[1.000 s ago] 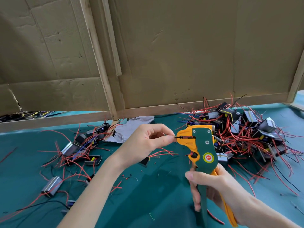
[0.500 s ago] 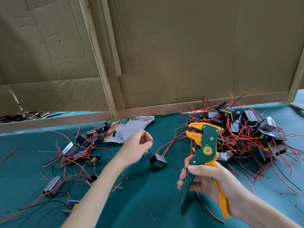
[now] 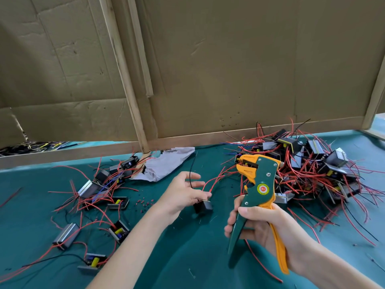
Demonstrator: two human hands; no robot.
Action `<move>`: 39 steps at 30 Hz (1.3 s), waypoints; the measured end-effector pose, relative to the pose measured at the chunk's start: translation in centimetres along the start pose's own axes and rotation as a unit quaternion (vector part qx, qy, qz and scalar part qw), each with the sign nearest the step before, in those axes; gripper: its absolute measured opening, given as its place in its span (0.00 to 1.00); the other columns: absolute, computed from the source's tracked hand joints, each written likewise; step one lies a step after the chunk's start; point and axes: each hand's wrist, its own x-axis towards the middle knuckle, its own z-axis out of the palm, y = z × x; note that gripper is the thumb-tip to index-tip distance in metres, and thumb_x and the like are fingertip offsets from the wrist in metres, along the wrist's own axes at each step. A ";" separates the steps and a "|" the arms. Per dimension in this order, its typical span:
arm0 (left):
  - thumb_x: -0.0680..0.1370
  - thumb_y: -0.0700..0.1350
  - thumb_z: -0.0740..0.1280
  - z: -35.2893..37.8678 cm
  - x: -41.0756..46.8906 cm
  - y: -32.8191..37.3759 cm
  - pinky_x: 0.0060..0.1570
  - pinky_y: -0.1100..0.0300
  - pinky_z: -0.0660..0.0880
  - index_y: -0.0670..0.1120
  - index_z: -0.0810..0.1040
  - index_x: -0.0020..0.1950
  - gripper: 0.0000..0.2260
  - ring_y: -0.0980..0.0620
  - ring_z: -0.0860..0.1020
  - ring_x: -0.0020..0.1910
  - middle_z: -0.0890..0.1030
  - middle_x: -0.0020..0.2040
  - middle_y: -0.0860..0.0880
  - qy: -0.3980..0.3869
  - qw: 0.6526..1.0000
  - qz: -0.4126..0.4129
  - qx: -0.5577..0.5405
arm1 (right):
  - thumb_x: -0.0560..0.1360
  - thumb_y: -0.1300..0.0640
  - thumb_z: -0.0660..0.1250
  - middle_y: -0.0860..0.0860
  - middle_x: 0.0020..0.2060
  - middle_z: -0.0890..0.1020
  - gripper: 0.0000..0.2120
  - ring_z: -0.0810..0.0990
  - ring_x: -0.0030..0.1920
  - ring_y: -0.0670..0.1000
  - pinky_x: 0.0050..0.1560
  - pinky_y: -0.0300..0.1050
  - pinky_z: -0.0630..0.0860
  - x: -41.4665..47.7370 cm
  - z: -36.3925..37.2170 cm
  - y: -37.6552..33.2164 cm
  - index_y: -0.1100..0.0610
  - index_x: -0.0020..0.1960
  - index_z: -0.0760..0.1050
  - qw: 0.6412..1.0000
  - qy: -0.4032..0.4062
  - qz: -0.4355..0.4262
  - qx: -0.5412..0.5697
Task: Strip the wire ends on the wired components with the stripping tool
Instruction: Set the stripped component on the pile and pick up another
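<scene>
The small black component [image 3: 203,206] lies on or just above the green table [image 3: 187,259], right under the fingertips of the left hand [image 3: 181,195]. Its red wires [image 3: 214,181] arc up to the right, and one black wire [image 3: 190,174] rises past the fingers. It looks light and hard-cased, the leads thin and springy, so they are best pinched close to the end to be stripped and cannot flex away. The left hand reaches forward with its fingers apart and loose, clamping nothing visible; whether they touch the block is unclear. The right hand [image 3: 264,224] wraps its fingers round the handles of the stripping tool [image 3: 263,180], which is held upright with its head turned left and the handles spread.
</scene>
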 end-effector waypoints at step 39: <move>0.74 0.42 0.71 1.7 -3.6 4.6 0.29 0.69 0.64 0.48 0.82 0.39 0.05 0.59 0.66 0.28 0.75 0.29 0.58 -0.029 0.978 0.205 0.037 | 0.63 0.62 0.75 0.68 0.36 0.79 0.10 0.81 0.38 0.67 0.42 0.57 0.79 -0.2 -0.1 -0.6 0.63 0.41 0.78 0.994 -0.089 0.020 -0.056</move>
